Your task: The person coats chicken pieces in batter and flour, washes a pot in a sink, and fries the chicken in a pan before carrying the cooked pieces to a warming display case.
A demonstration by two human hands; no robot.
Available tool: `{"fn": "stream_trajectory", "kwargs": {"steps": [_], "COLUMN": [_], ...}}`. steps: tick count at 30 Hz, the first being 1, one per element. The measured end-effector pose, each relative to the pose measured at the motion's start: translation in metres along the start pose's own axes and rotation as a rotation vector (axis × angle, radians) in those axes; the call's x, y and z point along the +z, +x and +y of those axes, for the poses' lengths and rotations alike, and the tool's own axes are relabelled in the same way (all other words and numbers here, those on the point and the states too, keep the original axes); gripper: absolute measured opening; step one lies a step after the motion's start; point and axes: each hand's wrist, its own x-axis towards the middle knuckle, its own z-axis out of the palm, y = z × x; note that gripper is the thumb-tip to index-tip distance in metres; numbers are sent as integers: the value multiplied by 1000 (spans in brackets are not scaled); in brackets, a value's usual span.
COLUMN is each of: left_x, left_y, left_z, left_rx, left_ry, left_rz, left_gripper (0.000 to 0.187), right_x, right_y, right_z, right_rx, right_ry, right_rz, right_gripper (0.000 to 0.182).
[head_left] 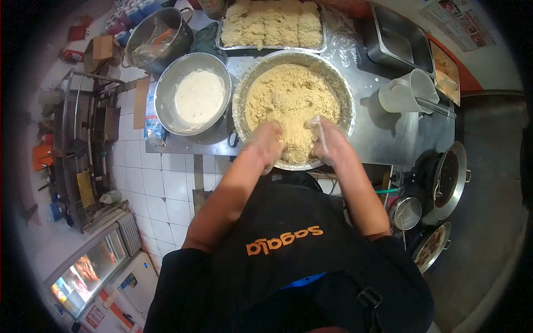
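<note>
A large metal basin (348, 119) holds a bed of coarse yellow breadcrumbs (288, 83). Both hands are down in its near part, facing each other across a low mound of crumbs. My left hand (267, 145) curls around the left side of the mound, its fingertips buried. From the other side my right hand (328, 139) closes in on the crumbs, with pale batter stuck to its thumb and fingers. Whether something lies under the crumbs between the hands, I cannot tell. Left of the basin stands a metal bowl (164, 105) of thick whitish batter (200, 97).
Behind the basin, a foil-lined tray (272, 25) holds crumb-coated pieces. A big pot (166, 39) stands at the back left. To the right are a translucent jug (408, 91) with tongs and a deep steel pan (400, 39). Two wide pans (449, 177) (433, 247) sit at my right side.
</note>
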Motion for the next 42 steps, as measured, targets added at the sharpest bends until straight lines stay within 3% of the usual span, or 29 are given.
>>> {"fn": "stream_trajectory", "kwargs": {"steps": [2,3,5,6,7,9,11,13,14,17,18,19,20,24,26,27,29,30,31,33,34,35,37,38,41,42], "left_x": [-5,-4,-2,-11,-13,-12,1,10,15,13,10,4,-1,-12,-4,-6,-5,-4,-4,-6,-10,-10,-6,-8,-10,-10], "left_y": [-16,-19,-21,0,7,8,-4,0,4,7,9,12,15,11,-27,-26,-27,-31,-29,-13,2,1,0,1,-2,1], "left_z": [16,20,29,19,13,-3,-10,-19,-17,-15,-14,-10,-9,-9,10,12,26,30,29,18,13,10,10,17,23,23], "left_rx": [137,135,233,318,324,203,193,176,72,100,101,65,28,21,177,173,397,614,623,1131,1316,1312,1306,1202,1286,1278], "left_ry": [-218,-218,-5,202,204,498,450,135,112,56,55,238,420,180,-180,-179,258,733,735,1533,1707,1709,1716,1807,1720,1723], "left_rz": [-385,-384,-29,61,58,170,121,99,103,124,124,141,157,69,-413,-412,-170,-20,-21,191,127,120,247,289,234,229], "left_gripper": [42,42,49,40,40,28,21,18,14,14,14,14,14,27,48,48,59,59,59,59,60,60,58,59,60,60], "right_x": [16,7,-20,-19,-14,-1,23,38,42,49,40,31,22,9,-3,-6,-8,-6,2,21,28,36,46,42,28,32], "right_y": [-30,-19,19,20,17,13,-3,-2,6,12,32,43,19,7,-3,1,8,10,8,6,13,7,-5,12,37,46], "right_z": [-26,-22,-5,8,13,22,21,29,39,54,71,82,61,29,12,11,6,8,11,20,25,26,22,19,21,27], "right_rx": [27,29,-208,-311,-317,-301,-301,-307,-282,-339,-331,-319,-302,-159,-69,-67,-235,-241,-550,-1149,-1202,-1196,-852,-782,-767,-885], "right_ry": [531,532,80,-64,-62,-840,-927,-1017,-932,-879,-727,-574,-283,-115,369,371,-125,-124,-469,-1169,-1201,-1200,-1515,-1494,-1480,-1482], "right_rz": [-71,-70,53,194,193,395,365,334,347,424,430,435,44,5,-51,-49,193,192,295,492,266,268,205,328,243,275], "right_gripper": [22,22,22,29,29,39,43,46,48,40,36,32,25,21,22,22,38,38,45,63,71,71,76,85,90,90]}}
